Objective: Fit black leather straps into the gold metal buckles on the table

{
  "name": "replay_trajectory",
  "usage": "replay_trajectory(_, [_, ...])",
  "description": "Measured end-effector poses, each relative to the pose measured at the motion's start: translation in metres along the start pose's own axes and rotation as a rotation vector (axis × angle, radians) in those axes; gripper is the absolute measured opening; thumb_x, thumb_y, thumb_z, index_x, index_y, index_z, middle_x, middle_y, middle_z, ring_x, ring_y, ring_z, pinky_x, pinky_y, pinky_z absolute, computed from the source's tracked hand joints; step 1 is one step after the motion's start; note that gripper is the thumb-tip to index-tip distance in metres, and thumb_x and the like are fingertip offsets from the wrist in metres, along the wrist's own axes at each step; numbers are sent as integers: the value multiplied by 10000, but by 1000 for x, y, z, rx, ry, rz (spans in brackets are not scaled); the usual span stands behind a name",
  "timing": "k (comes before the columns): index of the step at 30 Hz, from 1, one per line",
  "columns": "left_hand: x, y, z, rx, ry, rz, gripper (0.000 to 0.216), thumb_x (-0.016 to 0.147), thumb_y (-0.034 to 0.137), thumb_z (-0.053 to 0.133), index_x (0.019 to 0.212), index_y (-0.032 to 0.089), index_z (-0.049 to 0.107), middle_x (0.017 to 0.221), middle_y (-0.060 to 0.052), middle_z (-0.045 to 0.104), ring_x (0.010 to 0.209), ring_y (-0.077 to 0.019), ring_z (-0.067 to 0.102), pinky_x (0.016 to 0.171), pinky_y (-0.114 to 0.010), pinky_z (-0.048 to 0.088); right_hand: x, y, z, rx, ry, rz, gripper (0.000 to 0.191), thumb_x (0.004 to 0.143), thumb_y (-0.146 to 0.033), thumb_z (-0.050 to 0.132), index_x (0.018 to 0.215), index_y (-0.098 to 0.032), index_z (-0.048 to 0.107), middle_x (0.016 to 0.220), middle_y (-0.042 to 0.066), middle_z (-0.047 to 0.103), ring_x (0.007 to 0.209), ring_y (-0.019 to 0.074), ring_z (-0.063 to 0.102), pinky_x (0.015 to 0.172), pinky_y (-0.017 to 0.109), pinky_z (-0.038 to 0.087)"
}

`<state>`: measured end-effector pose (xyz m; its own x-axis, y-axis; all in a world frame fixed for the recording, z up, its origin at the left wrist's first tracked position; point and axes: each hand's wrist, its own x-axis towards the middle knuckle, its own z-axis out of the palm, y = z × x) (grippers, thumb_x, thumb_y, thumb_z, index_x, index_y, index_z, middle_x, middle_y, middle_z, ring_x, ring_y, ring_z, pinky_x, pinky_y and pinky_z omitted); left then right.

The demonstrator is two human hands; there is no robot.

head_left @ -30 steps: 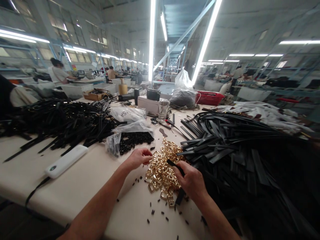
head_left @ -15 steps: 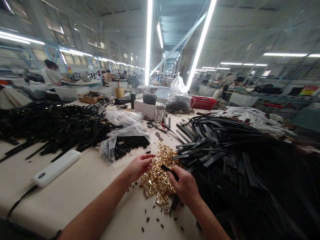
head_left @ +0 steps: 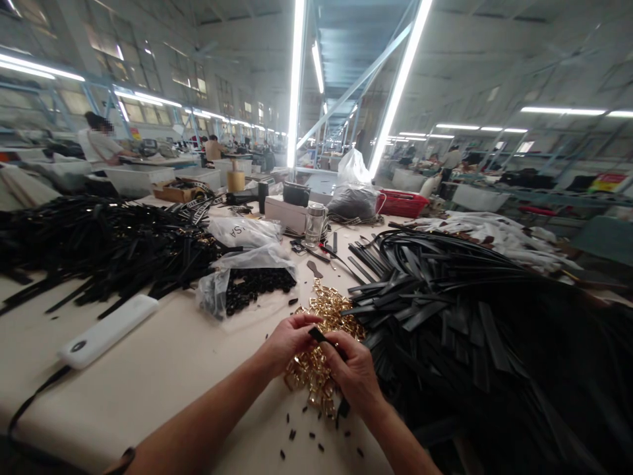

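Note:
My right hand (head_left: 355, 376) is closed around a short black strap (head_left: 322, 338) whose tip sticks up between both hands. My left hand (head_left: 289, 340) pinches at that tip with thumb and fingers; what sits between its fingertips is too small to name. Both hands hover over a heap of gold metal buckles (head_left: 329, 315) on the beige table (head_left: 163, 356). Small black loops (head_left: 311, 435) lie scattered near the table's front edge. A big pile of black straps (head_left: 445, 310) lies right beside my right hand.
A clear bag of black parts (head_left: 247, 280) lies behind the buckles. A white power bank (head_left: 106, 330) with a cable lies at the left, with another black strap heap (head_left: 99, 244) behind it. A jar (head_left: 314, 224), boxes and a red basket (head_left: 403, 203) stand further back. People work at distant tables.
My left hand has moved right from the buckle heap and met my right hand at the strap's tip. Both hands have drawn a little nearer to me.

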<state>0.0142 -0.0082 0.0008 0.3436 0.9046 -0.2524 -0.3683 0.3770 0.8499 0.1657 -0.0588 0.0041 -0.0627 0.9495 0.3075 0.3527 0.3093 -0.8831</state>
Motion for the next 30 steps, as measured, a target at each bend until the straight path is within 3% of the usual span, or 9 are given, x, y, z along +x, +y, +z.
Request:
replay_trajectory(8, [-3, 1, 1, 162, -45, 18, 282, 616, 309, 790, 806, 135, 676, 689, -11, 633, 532, -80, 532, 532, -202, 410, 3, 0, -10, -56, 39, 31, 227, 862, -373, 556, 871, -183, 680, 745, 24, 650, 668, 148, 584, 588, 221, 445])
replay_trajectory(12, [-2, 1, -4, 319, -85, 60, 278, 632, 348, 776, 770, 130, 672, 652, -5, 621, 518, -90, 519, 519, -210, 404, 5, -1, -15, -66, -4, 46, 249, 857, -388, 545, 871, -178, 677, 718, 19, 633, 642, 143, 573, 566, 215, 444])
replay_trajectory(19, [-7, 7, -4, 631, -168, 335, 189, 700, 284, 723, 834, 151, 719, 735, -22, 660, 662, -122, 556, 607, -205, 410, 4, -2, -15, -58, -85, 69, 233, 842, -366, 547, 810, -173, 673, 642, -14, 572, 568, 114, 512, 528, 201, 409])
replay_trajectory(23, [-8, 8, -4, 497, -220, 203, 252, 663, 320, 761, 827, 137, 702, 687, -10, 637, 596, -105, 538, 563, -208, 407, 6, -2, -18, -36, -35, 107, 254, 845, -392, 539, 819, -169, 657, 608, -23, 558, 533, 112, 506, 506, 201, 402])
replay_trajectory(27, [-7, 11, -2, 316, -147, 116, 322, 610, 333, 804, 816, 117, 683, 677, -14, 631, 550, -89, 536, 555, -220, 436, 8, -2, -21, -105, 48, 105, 255, 856, -389, 522, 799, -172, 644, 591, -23, 562, 531, 116, 511, 506, 201, 391])
replay_trajectory(30, [-6, 14, -1, 197, -91, 120, 312, 586, 309, 825, 782, 124, 667, 655, 7, 616, 532, -70, 527, 539, -199, 429, 7, -2, -19, -160, 16, 55, 234, 868, -359, 509, 838, -180, 657, 668, -4, 617, 607, 134, 556, 557, 209, 409])
